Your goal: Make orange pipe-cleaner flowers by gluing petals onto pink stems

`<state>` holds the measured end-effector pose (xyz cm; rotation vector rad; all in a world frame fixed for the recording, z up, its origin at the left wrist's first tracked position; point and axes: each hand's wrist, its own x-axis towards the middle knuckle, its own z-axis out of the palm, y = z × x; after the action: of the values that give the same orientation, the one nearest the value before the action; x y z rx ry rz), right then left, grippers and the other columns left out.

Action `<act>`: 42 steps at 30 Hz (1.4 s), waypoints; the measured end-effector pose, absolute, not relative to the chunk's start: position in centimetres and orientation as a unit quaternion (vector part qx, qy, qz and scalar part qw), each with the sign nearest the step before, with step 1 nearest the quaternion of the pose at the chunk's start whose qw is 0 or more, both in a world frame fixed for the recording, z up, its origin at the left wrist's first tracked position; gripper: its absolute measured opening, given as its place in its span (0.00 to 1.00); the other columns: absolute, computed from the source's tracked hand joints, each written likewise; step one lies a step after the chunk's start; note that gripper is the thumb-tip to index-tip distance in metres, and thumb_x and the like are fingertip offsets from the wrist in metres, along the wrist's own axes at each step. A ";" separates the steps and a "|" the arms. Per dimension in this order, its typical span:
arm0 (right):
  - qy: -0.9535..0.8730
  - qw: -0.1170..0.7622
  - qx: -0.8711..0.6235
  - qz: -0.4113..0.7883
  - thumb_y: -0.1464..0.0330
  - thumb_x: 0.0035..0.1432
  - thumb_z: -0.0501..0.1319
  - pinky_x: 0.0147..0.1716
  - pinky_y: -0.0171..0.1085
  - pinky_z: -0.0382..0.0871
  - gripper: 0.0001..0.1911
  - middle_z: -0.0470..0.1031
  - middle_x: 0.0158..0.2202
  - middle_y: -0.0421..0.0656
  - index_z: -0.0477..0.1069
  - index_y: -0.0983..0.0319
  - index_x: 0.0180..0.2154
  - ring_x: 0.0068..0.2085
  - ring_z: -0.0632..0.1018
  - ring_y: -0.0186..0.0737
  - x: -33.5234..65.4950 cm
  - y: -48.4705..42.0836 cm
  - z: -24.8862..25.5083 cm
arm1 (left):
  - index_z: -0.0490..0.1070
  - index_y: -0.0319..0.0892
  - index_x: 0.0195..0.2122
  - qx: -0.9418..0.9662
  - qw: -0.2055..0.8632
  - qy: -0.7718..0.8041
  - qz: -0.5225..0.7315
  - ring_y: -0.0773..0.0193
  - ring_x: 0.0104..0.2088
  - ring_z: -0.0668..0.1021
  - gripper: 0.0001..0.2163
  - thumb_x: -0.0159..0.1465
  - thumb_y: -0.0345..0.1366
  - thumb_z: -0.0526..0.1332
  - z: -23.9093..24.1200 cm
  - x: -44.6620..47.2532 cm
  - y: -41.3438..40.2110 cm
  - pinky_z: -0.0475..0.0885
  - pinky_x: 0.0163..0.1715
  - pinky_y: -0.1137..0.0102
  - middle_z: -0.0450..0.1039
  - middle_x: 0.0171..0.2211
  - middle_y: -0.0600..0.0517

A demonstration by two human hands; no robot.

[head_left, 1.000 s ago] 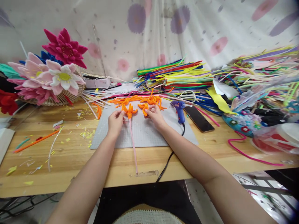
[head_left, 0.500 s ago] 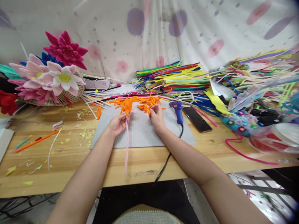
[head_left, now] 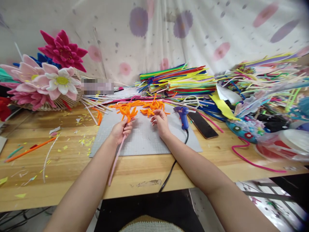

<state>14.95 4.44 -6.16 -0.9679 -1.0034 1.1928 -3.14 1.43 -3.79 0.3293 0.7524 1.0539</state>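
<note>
Flower (head_left: 128, 111) sits in the left hand (head_left: 122, 130), over the left part of the mat (head_left: 140, 141), that hand's fingers clamped on its stem (head_left: 117, 158); a loose pinch could let it twist. The right hand (head_left: 160, 124) has its fingers parted near the orange pieces (head_left: 155, 104); a careless brush could scatter them. The glue gun (head_left: 183, 117) could be dragged if the right forearm catches its cord (head_left: 172, 170), which passes beneath.

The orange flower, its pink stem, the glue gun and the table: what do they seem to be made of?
Orange flower: probably fuzzy pipe cleaners, matte, judging by its thick, bent strands.
Pink stem: pale and slender; fuzzy wire or plastic, I can't tell.
Glue gun: likely hard plastic, from its moulded blue body.
Table: wood or wood-look, showing grain.
</note>
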 end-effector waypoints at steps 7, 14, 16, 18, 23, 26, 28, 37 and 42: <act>-0.468 0.600 -0.428 0.488 0.64 0.41 0.64 0.15 0.28 0.58 0.15 0.66 0.26 0.35 0.60 0.60 0.30 0.21 0.67 0.27 14.5 4.7 -6.5 | 0.66 0.31 0.41 0.140 0.807 0.346 0.457 0.80 0.10 0.55 0.18 0.67 0.40 0.43 -3.4 -2.9 1.3 0.47 0.05 0.85 0.52 0.17 0.59; -0.476 0.599 -0.412 0.495 0.58 0.45 0.62 0.15 0.28 0.56 0.16 0.66 0.22 0.33 0.58 0.59 0.29 0.18 0.65 0.26 14.4 4.4 -6.2 | 0.65 0.33 0.37 0.148 0.792 0.374 0.460 0.80 0.10 0.55 0.14 0.67 0.35 0.43 -3.6 -2.8 1.3 0.46 0.05 0.86 0.52 0.17 0.59; -0.471 0.595 -0.405 0.510 0.57 0.45 0.63 0.15 0.28 0.55 0.17 0.64 0.18 0.32 0.58 0.59 0.28 0.17 0.63 0.26 14.5 4.4 -6.1 | 0.65 0.33 0.36 0.162 0.788 0.375 0.460 0.79 0.11 0.56 0.14 0.67 0.34 0.43 -3.7 -2.8 1.4 0.47 0.05 0.86 0.54 0.18 0.58; -0.463 0.596 -0.399 0.521 0.57 0.43 0.64 0.14 0.28 0.53 0.17 0.61 0.17 0.31 0.59 0.60 0.26 0.16 0.61 0.25 14.5 4.5 -6.1 | 0.65 0.32 0.35 0.174 0.784 0.380 0.459 0.79 0.12 0.58 0.13 0.66 0.32 0.43 -3.8 -2.7 1.4 0.48 0.06 0.85 0.56 0.19 0.57; -0.449 0.586 -0.376 0.560 0.60 0.40 0.66 0.16 0.28 0.55 0.16 0.62 0.18 0.32 0.61 0.60 0.25 0.18 0.62 0.26 14.6 4.5 -5.9 | 0.67 0.31 0.34 0.207 0.746 0.430 0.464 0.79 0.13 0.60 0.13 0.65 0.32 0.45 -3.7 -2.2 1.2 0.49 0.06 0.85 0.59 0.19 0.55; -0.444 0.575 -0.362 0.584 0.61 0.40 0.66 0.18 0.28 0.58 0.16 0.65 0.21 0.34 0.61 0.60 0.25 0.22 0.67 0.27 14.5 4.0 -5.2 | 0.68 0.31 0.34 0.260 0.696 0.480 0.466 0.78 0.12 0.60 0.13 0.65 0.34 0.47 -3.7 -1.7 0.9 0.47 0.06 0.84 0.60 0.19 0.55; -0.453 0.570 -0.350 0.590 0.61 0.41 0.66 0.19 0.28 0.59 0.15 0.66 0.23 0.34 0.61 0.60 0.25 0.23 0.68 0.27 14.4 3.7 -4.8 | 0.69 0.32 0.34 0.293 0.679 0.487 0.464 0.79 0.12 0.58 0.14 0.65 0.37 0.48 -3.8 -1.5 0.8 0.45 0.06 0.83 0.61 0.18 0.55; -0.519 0.551 -0.306 0.577 0.64 0.39 0.67 0.21 0.29 0.61 0.11 0.66 0.25 0.37 0.68 0.61 0.23 0.26 0.66 0.29 13.7 3.4 -5.3 | 0.67 0.34 0.32 0.324 0.668 0.483 0.463 0.77 0.12 0.60 0.11 0.63 0.36 0.51 -4.2 -1.4 0.8 0.44 0.07 0.83 0.63 0.18 0.54; -0.550 0.539 -0.326 0.548 0.63 0.40 0.67 0.23 0.29 0.60 0.09 0.66 0.30 0.39 0.72 0.61 0.23 0.30 0.66 0.30 13.3 3.7 -6.0 | 0.69 0.33 0.33 0.324 0.664 0.493 0.459 0.76 0.12 0.62 0.13 0.63 0.38 0.51 -4.2 -1.3 0.8 0.45 0.07 0.82 0.64 0.18 0.53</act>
<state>13.26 3.65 -6.00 -0.7762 -1.3073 1.3025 -1.26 0.75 -4.17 0.7316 1.1145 1.0368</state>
